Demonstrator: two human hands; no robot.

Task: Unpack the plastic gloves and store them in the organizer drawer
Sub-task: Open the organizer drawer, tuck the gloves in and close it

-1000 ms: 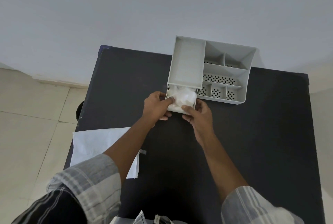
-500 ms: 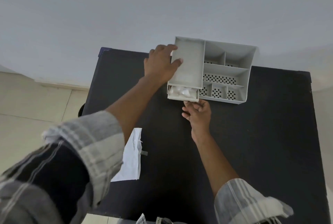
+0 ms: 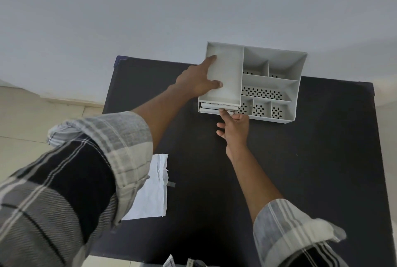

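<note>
A grey organizer (image 3: 277, 82) with several compartments stands at the far side of the black table (image 3: 300, 170). Its drawer (image 3: 211, 109) at the lower left is almost fully pushed in, showing only a thin front strip. The plastic gloves are hidden inside it. My left hand (image 3: 198, 79) grips the organizer's left wall, fingers curled over the rim into the large tray. My right hand (image 3: 234, 126) is in front of the drawer, index finger touching its front.
An empty white plastic packet (image 3: 152, 193) lies flat on the table near my left forearm. A small grey scrap (image 3: 171, 184) lies beside it. A wall rises just behind the organizer. Tiled floor is at the left.
The drawer has slid in from about half open, and the gloves in it have gone out of sight. My left hand went from the drawer to the organizer's left wall. My right hand followed the drawer front.
</note>
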